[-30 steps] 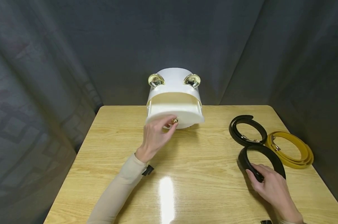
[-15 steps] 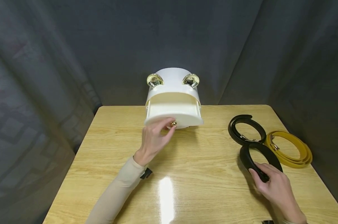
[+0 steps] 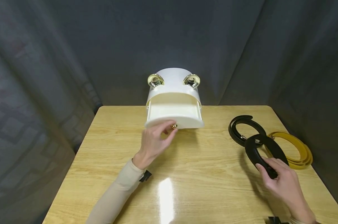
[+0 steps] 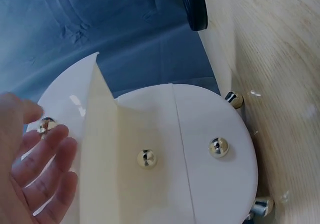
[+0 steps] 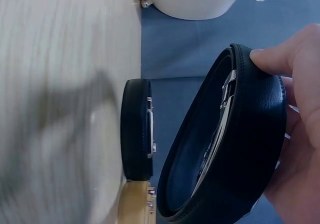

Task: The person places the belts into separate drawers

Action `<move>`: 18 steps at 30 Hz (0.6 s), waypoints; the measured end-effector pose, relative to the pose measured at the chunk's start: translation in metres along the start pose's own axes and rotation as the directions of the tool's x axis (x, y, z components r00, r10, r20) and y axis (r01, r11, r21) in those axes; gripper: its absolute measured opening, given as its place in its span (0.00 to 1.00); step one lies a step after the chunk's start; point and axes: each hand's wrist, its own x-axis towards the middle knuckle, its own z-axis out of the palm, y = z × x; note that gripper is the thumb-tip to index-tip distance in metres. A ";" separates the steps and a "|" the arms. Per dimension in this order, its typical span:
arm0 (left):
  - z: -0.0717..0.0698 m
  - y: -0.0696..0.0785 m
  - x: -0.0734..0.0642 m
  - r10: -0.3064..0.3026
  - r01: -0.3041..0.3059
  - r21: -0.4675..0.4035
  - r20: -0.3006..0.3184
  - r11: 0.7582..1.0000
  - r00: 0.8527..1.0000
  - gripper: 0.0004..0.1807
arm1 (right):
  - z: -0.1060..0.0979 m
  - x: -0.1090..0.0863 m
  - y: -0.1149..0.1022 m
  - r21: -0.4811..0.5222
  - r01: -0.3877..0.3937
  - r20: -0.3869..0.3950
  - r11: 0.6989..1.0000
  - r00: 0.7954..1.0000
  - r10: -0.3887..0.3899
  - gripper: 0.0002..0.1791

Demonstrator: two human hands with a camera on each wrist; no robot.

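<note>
My left hand (image 3: pixel 153 141) pinches the small gold knob (image 3: pixel 174 126) on the pulled-out top drawer (image 3: pixel 173 109) of a white, rounded cabinet (image 3: pixel 173 76). Two more drawer knobs below show in the left wrist view, on shut drawer fronts (image 4: pixel 150 124). At the right, my right hand (image 3: pixel 285 183) grips a coiled black belt (image 3: pixel 253 152) between thumb and fingers. This belt is tilted and raised above the table, its shadow lying to the left. In the right wrist view, a metal buckle (image 5: pixel 227 91) glints inside the coil.
A second coiled black belt (image 3: pixel 233 132) lies on the wooden table (image 3: pixel 208 174), with a coiled yellow belt (image 3: pixel 304 155) beside it near the right edge. Two round gold ornaments (image 3: pixel 191 81) stick out from the cabinet's upper front. Dark curtains (image 3: pixel 169 34) hang behind the table.
The top drawer has come further out toward me with my left hand on its knob. My right hand has lifted the black belt off the table and shifted slightly right.
</note>
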 end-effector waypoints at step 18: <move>-0.052 -0.034 -0.008 -0.581 0.546 -0.307 -0.027 0.779 0.814 0.22 | -0.013 0.023 -0.005 0.012 0.026 0.000 1.000 1.000 -0.026 0.18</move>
